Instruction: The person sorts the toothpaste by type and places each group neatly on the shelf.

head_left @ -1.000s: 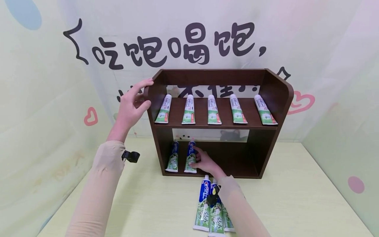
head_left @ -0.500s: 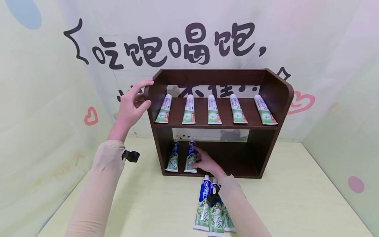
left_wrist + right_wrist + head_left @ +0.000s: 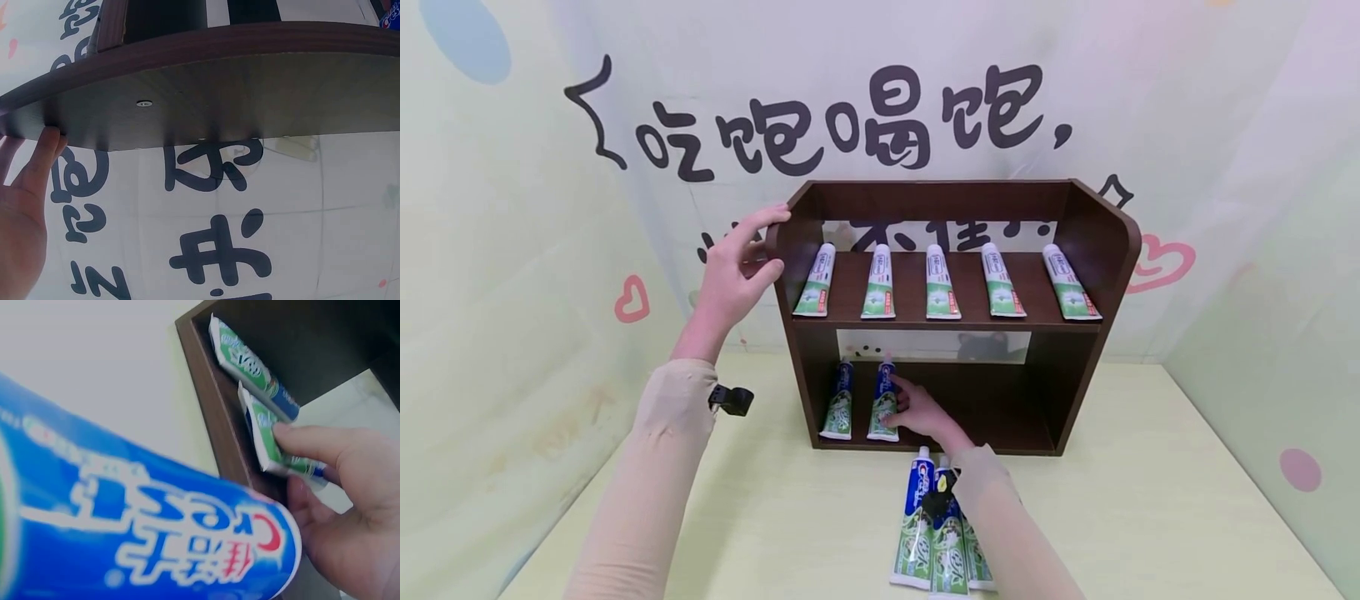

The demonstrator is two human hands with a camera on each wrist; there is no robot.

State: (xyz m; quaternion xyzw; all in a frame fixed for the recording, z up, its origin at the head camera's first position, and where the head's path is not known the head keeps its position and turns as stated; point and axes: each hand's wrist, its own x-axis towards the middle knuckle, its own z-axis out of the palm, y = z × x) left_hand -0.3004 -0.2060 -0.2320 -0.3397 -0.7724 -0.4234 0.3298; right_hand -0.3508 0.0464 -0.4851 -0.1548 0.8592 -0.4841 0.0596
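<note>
My left hand (image 3: 733,271) grips the upper left side panel of a dark brown two-tier shelf (image 3: 943,323). In the left wrist view, fingers (image 3: 45,153) touch the panel's outer face. On the lower tier my right hand (image 3: 921,411) holds a blue and green toothpaste tube (image 3: 883,400) by its sides, thumb and fingers around it. It leans cap end up, crimped end near the front edge. Left of it rests a similar toothpaste tube (image 3: 838,402). Several white and green toothpaste tubes (image 3: 942,283) stand spaced along the upper tier.
Below the right wrist, more blue and green tubes (image 3: 913,525) lie overlapped on the pale table (image 3: 775,517), partly hidden by the sleeve. One tube (image 3: 150,519) looms close in the right wrist view. A printed cloth backdrop (image 3: 662,208) surrounds the table.
The head view has tilted slightly, so everything sits a little lower in the picture. Both hands keep their places on the shelf and the tube.
</note>
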